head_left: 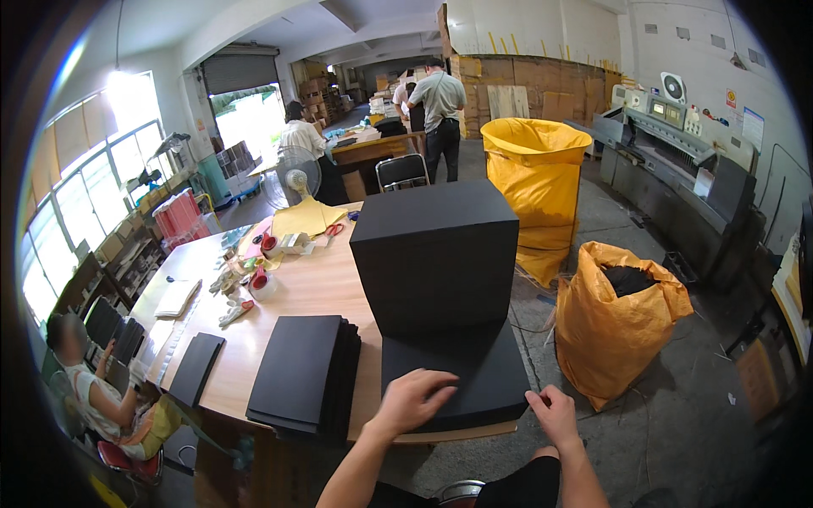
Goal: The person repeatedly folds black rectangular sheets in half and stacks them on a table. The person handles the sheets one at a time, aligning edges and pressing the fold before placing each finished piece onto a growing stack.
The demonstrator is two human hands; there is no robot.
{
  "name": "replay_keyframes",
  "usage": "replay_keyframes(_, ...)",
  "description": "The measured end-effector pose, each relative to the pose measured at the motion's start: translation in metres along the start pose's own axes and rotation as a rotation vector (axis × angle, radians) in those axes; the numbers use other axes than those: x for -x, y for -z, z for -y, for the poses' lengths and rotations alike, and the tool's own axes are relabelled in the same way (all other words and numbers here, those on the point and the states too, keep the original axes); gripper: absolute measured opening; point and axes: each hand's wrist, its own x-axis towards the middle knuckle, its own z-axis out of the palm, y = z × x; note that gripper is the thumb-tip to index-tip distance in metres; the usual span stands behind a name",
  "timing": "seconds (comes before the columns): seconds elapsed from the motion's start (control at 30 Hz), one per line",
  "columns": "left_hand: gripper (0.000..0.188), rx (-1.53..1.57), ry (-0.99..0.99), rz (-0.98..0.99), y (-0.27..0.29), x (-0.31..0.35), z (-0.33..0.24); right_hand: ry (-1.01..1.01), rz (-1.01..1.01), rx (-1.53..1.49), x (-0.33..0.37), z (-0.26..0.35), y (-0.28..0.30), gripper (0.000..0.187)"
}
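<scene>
In front of me at the table's edge lies a low stack of black sheets [461, 372], apparently card or board. My left hand [415, 402] is over its near left part, thumb apart from the fingers, holding nothing. At the near right corner of that stack, my right hand [555, 413] has its fingers curled and pinched on the edge of a black sheet. Right behind rises a tall block of stacked black sheets [434, 271]. To the left stands another black stack [296, 372], slightly uneven along its right side. A smaller black pile [197, 369] lies farther left.
The wooden table [330, 292] also carries tape dispensers [262, 284], red-handled scissors [334, 230] and yellow paper [312, 218]. Right of it stand two orange sacks [622, 330] [533, 195]. A person [110, 389] sits at the left; others stand behind near a fan [296, 176].
</scene>
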Motion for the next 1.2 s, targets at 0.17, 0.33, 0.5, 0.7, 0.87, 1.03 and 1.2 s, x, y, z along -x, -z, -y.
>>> replay_keyframes(0.17, 0.020, 0.024, 0.009, 0.212, -0.042, -0.012, 0.035, 0.098, 0.193, 0.248, -0.016, 0.006, 0.015, 0.047)
replay_keyframes(0.33, 0.015, 0.164, 0.052, 0.149, -0.041, -0.012, 0.035, 0.164, -0.090, 0.278, -0.022, 0.083, -0.013, 0.046)
replay_keyframes(0.5, 0.017, 0.221, -0.030, 0.037, -0.039, -0.011, 0.042, -0.258, 0.071, -0.683, -0.036, 0.080, -0.028, 0.045)
replay_keyframes(0.7, 0.041, 0.208, -0.084, 0.163, -0.034, -0.015, 0.033, -0.124, 0.031, -0.598, -0.045, 0.083, -0.033, 0.040)
replay_keyframes(0.87, 0.048, 0.252, -0.039, 0.182, -0.035, -0.015, 0.037, -0.227, 0.113, -0.792, -0.047, 0.078, -0.027, 0.039)
replay_keyframes(1.03, 0.047, 0.309, 0.008, 0.195, -0.036, -0.011, 0.046, -0.213, 0.145, -0.833, -0.045, 0.071, -0.027, 0.044)
replay_keyframes(1.2, 0.045, 0.306, 0.067, 0.208, -0.033, -0.013, 0.039, -0.209, 0.133, -0.939, -0.044, 0.067, -0.029, 0.047)
